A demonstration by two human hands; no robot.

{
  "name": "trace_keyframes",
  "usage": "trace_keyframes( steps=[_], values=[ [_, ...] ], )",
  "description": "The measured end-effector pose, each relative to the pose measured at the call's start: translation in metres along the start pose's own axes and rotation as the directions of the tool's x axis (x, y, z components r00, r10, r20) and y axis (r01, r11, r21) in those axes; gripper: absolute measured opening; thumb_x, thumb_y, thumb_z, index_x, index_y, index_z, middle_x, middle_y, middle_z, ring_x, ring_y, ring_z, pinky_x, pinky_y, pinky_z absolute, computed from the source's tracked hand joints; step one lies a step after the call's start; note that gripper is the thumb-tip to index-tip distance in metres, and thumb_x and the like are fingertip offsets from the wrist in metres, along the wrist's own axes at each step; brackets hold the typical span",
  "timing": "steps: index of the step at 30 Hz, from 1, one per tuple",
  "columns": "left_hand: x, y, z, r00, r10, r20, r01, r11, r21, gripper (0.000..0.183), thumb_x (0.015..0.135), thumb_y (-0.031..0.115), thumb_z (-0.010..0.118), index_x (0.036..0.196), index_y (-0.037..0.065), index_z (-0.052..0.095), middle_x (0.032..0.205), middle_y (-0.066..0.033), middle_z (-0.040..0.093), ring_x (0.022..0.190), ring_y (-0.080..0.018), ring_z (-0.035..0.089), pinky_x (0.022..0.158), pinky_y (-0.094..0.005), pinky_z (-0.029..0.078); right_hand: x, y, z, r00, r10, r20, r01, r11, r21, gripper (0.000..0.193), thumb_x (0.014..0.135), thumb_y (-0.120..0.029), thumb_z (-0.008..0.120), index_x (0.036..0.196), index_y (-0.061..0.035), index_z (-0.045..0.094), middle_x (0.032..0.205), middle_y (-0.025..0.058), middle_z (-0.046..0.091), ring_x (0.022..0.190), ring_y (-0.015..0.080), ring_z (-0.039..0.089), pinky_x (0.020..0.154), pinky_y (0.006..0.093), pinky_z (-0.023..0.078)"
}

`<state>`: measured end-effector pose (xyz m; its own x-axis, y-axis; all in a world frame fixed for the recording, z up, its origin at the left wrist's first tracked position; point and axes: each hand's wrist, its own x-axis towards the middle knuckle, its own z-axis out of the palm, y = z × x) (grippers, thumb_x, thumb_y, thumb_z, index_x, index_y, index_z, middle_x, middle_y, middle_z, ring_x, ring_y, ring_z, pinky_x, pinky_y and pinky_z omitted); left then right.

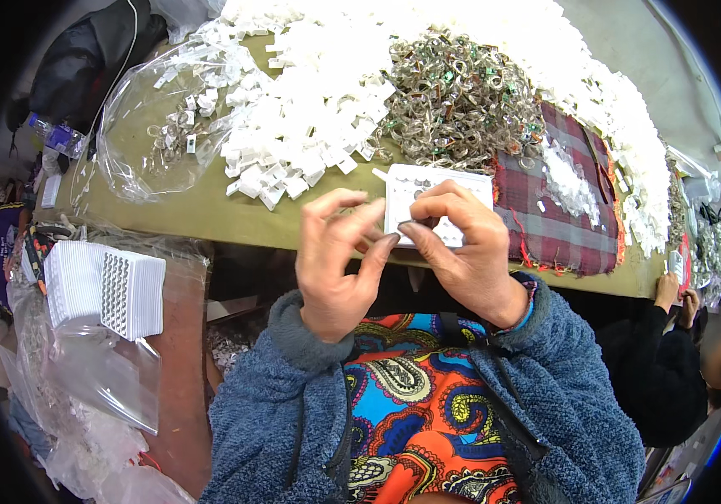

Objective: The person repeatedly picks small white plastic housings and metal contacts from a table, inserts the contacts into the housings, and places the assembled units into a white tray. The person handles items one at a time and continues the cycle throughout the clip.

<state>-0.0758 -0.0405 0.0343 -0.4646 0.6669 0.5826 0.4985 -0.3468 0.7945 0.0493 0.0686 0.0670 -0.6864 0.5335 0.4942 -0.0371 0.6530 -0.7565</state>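
My left hand [335, 260] and my right hand [465, 239] meet over a white plastic tray [482, 186] at the near edge of the table. The tray has small round spots or pieces in it. On the right, thumb and forefinger are pinched together at the tray's near left corner. The left thumb and fingers are curled close beside them. Whatever lies between the fingertips is too small or hidden to make out. Just behind the tray rises a heap of small clear and silvery ring-like pieces [461, 97].
Small white plastic pieces [310, 126] cover much of the table. A plaid cloth [562, 206] at right bears clear bits [571, 189]. At left are a clear bag [138, 147] and stacked white trays [134, 290]. Another person's hands [676, 294] work at far right.
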Motion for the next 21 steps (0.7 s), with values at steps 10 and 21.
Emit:
trace_keyframes(
  steps=[10,21],
  values=[
    [-0.011,-0.038,-0.017,0.767,-0.577,0.280,0.575,0.423,-0.700,0.023,0.096,0.012,0.065,0.114,-0.002,0.063,0.096,-0.0070,0.070,0.077,-0.0108,0.065,0.062,-0.0226,0.052,0.044,0.009,-0.008,0.905,-0.200,0.376,0.276,0.948,-0.160,0.009,0.079,-0.012,0.073,0.085,-0.0074,0.067,0.083,0.0066,0.059,0.081,0.0259,0.058,0.072,0.0373,0.042],
    [-0.010,-0.067,-0.001,0.934,-0.308,-0.179,0.304,0.951,-0.047,0.020,0.087,-0.001,0.070,0.106,-0.003,0.062,0.093,-0.0100,0.063,0.069,-0.0164,0.065,0.059,-0.0285,0.052,0.115,0.066,0.034,0.817,0.197,0.541,0.403,0.476,-0.782,0.004,0.073,-0.007,0.065,0.072,-0.0087,0.069,0.072,0.0091,0.068,0.081,0.0274,0.065,0.083,0.0449,0.037]
  ],
)
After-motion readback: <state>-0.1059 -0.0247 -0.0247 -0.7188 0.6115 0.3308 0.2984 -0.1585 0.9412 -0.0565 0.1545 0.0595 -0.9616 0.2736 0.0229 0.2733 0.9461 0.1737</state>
